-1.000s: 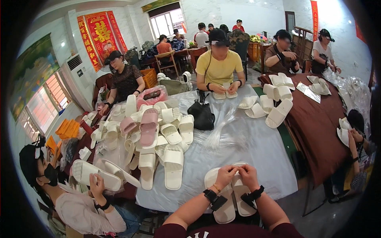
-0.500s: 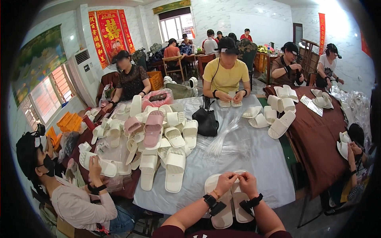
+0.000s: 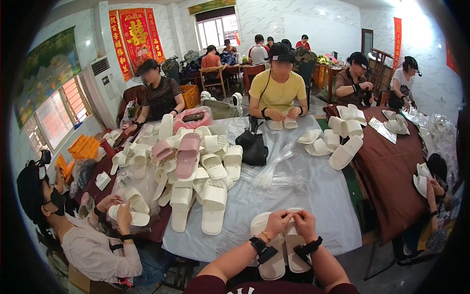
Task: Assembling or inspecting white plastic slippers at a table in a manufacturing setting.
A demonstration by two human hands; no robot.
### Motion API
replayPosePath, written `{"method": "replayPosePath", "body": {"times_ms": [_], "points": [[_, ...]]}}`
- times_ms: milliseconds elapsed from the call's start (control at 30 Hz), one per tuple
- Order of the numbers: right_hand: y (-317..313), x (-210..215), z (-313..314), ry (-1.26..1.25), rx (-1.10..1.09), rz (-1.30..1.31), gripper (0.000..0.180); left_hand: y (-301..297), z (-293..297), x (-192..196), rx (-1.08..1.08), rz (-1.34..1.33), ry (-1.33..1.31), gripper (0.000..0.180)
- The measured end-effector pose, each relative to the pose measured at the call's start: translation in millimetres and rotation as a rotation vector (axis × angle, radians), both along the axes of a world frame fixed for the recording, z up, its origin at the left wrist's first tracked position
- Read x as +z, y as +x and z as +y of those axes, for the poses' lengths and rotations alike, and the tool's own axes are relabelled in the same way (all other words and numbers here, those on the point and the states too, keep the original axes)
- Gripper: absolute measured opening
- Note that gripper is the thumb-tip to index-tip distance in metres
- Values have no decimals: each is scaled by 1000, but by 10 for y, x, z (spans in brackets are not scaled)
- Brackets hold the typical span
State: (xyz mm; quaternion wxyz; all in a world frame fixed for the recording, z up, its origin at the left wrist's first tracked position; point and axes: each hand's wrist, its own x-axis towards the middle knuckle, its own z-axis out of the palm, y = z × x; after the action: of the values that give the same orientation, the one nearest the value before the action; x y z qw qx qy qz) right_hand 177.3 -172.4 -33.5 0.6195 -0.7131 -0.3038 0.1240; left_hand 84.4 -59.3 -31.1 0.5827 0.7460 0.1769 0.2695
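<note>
A pair of white slippers lies side by side at the table's near edge, toes pointing away from me: the left slipper (image 3: 273,270) and the right slipper (image 3: 297,267). Over their straps, my left hand (image 3: 278,223) and my right hand (image 3: 305,224) meet with fingers pinched. Whatever is between the fingertips is too small to make out. Both wrists wear dark bands. Beyond my hands lies a bundle of thin clear strands (image 3: 270,180).
Left of centre, many white slippers (image 3: 214,206) are heaped, with a pink slipper (image 3: 187,157) on top. A black bag (image 3: 253,148) sits mid-table. More white slippers (image 3: 345,153) lie at right on a brown-covered table (image 3: 391,196). Co-workers sit around, handling slippers.
My hands stay pinched together over the slippers, almost unmoved. At left, a co-worker's hands have shifted on a white slipper, and the head view has moved slightly.
</note>
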Motion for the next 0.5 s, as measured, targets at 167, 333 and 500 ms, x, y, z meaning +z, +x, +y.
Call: {"method": "replayPosePath", "body": {"times_ms": [167,333,500], "points": [[31,14,-14,58,-7,65,12,2,57,-78,80,-4,-57,23],[273,-134,-253,175,-100,221,11,-112,54,197,48,7,-235,23],[318,-402,-523,191,-81,391,11,-254,165,618,-11,-4,-404,19]]}}
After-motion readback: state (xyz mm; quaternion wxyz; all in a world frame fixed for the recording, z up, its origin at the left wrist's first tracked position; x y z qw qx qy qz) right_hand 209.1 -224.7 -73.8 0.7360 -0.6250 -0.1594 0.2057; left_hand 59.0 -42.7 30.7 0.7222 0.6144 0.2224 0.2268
